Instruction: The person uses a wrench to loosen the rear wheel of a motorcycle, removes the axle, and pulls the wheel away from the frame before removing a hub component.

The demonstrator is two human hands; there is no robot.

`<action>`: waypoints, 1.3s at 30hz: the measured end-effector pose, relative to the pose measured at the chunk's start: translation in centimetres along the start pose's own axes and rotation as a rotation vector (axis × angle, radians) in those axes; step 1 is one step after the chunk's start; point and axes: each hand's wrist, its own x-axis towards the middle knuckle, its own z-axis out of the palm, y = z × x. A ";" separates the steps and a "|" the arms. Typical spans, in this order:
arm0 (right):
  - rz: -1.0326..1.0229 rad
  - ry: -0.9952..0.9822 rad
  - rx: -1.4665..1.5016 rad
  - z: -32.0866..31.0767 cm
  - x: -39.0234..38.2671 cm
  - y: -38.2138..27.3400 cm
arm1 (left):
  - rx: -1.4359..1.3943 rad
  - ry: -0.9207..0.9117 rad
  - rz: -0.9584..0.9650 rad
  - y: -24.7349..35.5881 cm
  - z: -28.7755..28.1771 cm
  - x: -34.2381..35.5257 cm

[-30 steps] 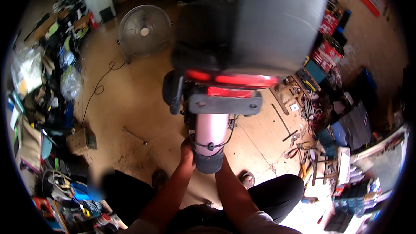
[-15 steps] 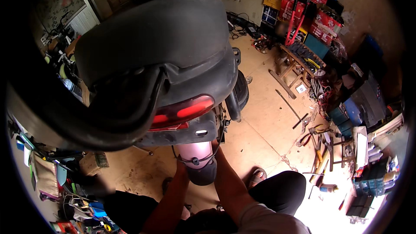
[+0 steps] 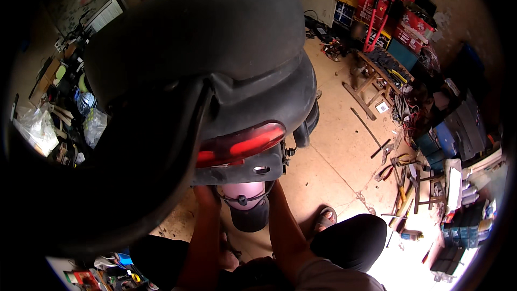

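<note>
Head view, and here's the pink fender (image 3: 245, 189), low at the tail of the scooter (image 3: 250, 94), just under the dark bracket (image 3: 234, 174); the red light (image 3: 249, 143) sits above that, the big black seat (image 3: 210, 27) higher again; a dark cord (image 3: 242, 200) crosses the fender, and a dark flap (image 3: 250, 218) hangs off its lower end. In go both hands, one to a side; the left hand (image 3: 207, 195) runs up under the bracket in shadow, the right hand (image 3: 276, 189) along the brighter flank; the fingers are lost from sight on both, so I cannot tell whether they're apart, together or clamped on anything! The fender looks light and fairly stiff, thin plastic I'd judge, smooth enough to slip under sweaty palms, liable to crack if wrenched; the flap looks softer, rubbery perhaps, a poor thing to haul on; the best hold is surely at the two side edges, high up, palms facing, clear of the cord; the scooter itself must be the heavy part; over on the floor (image 3: 328, 172), pliers (image 3: 385, 173) and a rod (image 3: 365, 123) lie well apart from the hands.
</note>
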 end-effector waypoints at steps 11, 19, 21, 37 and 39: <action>0.014 -0.010 -0.040 0.0 0.0 0.0 | -0.444 -0.073 -0.610 -7.9 -1.5 -4.4; 0.028 -0.019 -0.068 -1.2 0.2 0.2 | -0.175 0.036 -0.214 -1.8 2.7 -1.6; 0.030 -0.015 -0.090 -1.8 0.5 0.1 | -0.126 -0.003 -0.246 -2.4 1.5 -0.8; -0.116 -0.237 0.098 -15.7 -0.3 5.5 | 2.078 -0.761 0.225 -10.4 5.6 -9.8; -0.153 -0.162 -0.096 -15.5 -2.1 0.4 | 2.223 -0.871 0.120 -12.0 6.5 -8.9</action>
